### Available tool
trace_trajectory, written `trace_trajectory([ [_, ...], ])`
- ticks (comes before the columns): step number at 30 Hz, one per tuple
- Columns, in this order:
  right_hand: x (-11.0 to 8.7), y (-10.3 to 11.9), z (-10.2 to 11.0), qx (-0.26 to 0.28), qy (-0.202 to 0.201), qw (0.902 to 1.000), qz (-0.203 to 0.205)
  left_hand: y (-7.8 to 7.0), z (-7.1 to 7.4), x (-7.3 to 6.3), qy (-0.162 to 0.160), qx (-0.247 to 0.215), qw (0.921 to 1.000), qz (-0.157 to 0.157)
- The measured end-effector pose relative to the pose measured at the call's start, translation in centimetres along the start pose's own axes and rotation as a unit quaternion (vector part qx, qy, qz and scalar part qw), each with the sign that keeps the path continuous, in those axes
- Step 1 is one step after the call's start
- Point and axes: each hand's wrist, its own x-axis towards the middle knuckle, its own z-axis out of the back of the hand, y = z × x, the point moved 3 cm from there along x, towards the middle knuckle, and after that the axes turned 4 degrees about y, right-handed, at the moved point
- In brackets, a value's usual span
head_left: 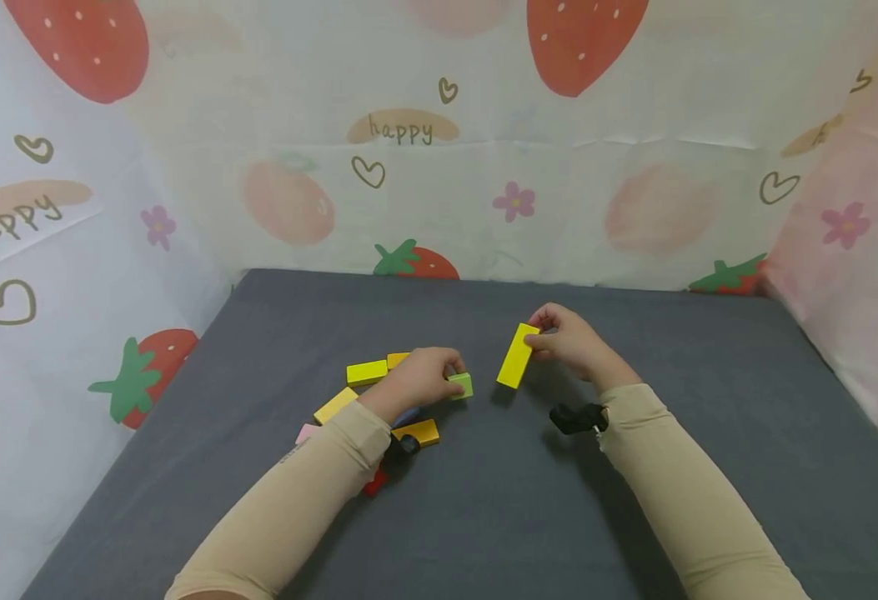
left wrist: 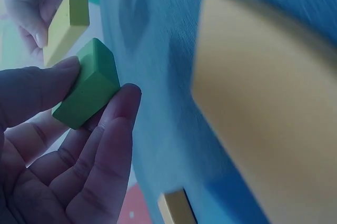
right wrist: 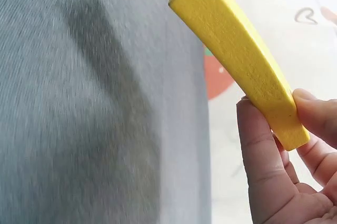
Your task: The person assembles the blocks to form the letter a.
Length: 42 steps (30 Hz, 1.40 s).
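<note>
My left hand (head_left: 422, 379) pinches a green block (left wrist: 90, 88) between thumb and fingers, just right of a group of loose blocks. To its right, my right hand (head_left: 569, 340) grips one end of a long yellow block (head_left: 517, 357). In the right wrist view that yellow block (right wrist: 239, 55) is held by its lower end between thumb and fingertips, and its shadow falls on the cloth apart from it. The two held blocks do not touch in the head view. Part of the green block is hidden by the left fingers.
Around the left forearm lie a yellow block (head_left: 366, 372), a pale yellow block (head_left: 336, 405), an orange block (head_left: 418, 432), a pink block (head_left: 307, 433), a red block (head_left: 374, 482) and a partly covered blue block (head_left: 406, 417). Dark grey cloth (head_left: 529, 517) covers the table; a printed curtain (head_left: 484, 217) stands behind.
</note>
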Motion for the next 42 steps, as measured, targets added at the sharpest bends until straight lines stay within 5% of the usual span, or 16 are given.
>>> trace_trajectory([
  [12, -2.5, -2.2, 4.1, -0.013, -0.024, 0.9996, 0.005, -5.0, -3.5, 0.5, 0.065, -0.031, 0.9959, -0.055],
  [21, -4.3, -3.8, 6.2, -0.036, -0.041, 0.9985, -0.003, -7.5, -6.3, 1.7, 0.085, -0.041, 0.9923, -0.081],
  [34, -5.7, -5.6, 7.7, -0.054, -0.045, 0.9975, -0.012, -9.6, -9.4, 3.0, 0.106, -0.054, 0.9882, -0.097],
  [42, -6.1, -6.4, 7.9, -0.044, -0.041, 0.9981, -0.016, -10.4, -10.2, 3.3, 0.082, -0.058, 0.9921, -0.076],
])
